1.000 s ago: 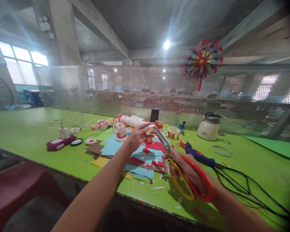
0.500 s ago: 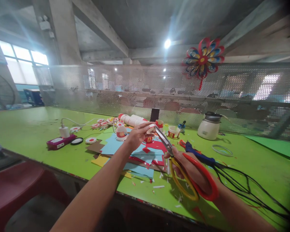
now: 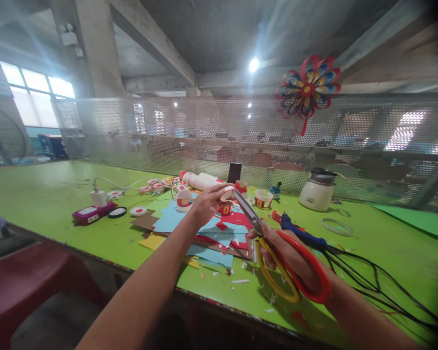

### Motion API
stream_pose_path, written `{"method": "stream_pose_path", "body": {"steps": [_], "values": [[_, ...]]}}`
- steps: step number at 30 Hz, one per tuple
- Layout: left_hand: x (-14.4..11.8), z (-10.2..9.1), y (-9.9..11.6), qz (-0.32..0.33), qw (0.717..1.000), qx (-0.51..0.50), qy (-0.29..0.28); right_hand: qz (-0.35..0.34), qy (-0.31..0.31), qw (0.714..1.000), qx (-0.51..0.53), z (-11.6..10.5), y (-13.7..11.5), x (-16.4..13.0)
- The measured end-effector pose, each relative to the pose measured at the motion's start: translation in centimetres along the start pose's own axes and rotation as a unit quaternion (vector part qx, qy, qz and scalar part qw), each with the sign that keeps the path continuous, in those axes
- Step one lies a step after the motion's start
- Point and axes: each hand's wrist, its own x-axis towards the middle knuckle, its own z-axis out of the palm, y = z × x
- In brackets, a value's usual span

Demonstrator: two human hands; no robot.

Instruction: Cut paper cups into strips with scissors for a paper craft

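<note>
- Barely anything is changed from half a second ago: the left hand (image 3: 209,201) is still held at the same spot above the table, and the right hand (image 3: 288,255) is seen to have stayed almost in place, the camera view having drifted a little.
- A small white paper cup (image 3: 228,194) with a red mark is pinched by the fingers of the left hand, above the coloured paper sheets (image 3: 211,233).
- Scissors (image 3: 273,248) with one red and one yellow handle loop are gripped by the right hand, fingers curled through the loops; the blades are pointed toward 11 o'clock and their tips are met with the cup's rim.
- The blades are seen nearly closed, as before.
- At 9 o'clock from the cup a magenta power strip (image 3: 91,214) is laid on the green table (image 3: 51,194); at 3 o'clock a white kettle (image 3: 317,190) is stood.
- A paper pinwheel (image 3: 308,90) is hung on the mesh screen at 1 o'clock.
- No writing or brand can be read anywhere; the cup's red marking is too small to be made out.
</note>
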Motion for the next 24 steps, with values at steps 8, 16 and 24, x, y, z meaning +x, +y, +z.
{"method": "stream_pose_path", "body": {"steps": [8, 16, 24], "values": [[0.01, 0.03, 0.03, -0.003, 1.0, -0.017, 0.002, 0.005, 0.006, 1.0, 0.024, -0.02, 0.42, 0.09], [-0.07, 0.02, 0.11, -0.002, 1.0, -0.022, -0.001, -0.001, 0.006, 1.0, 0.028, -0.09, 0.31, 0.26], [-0.13, 0.15, 0.19, -0.009, 1.0, 0.002, 0.005, -0.017, 0.02, 1.0, 0.001, -0.13, 0.57, 0.44]]}}
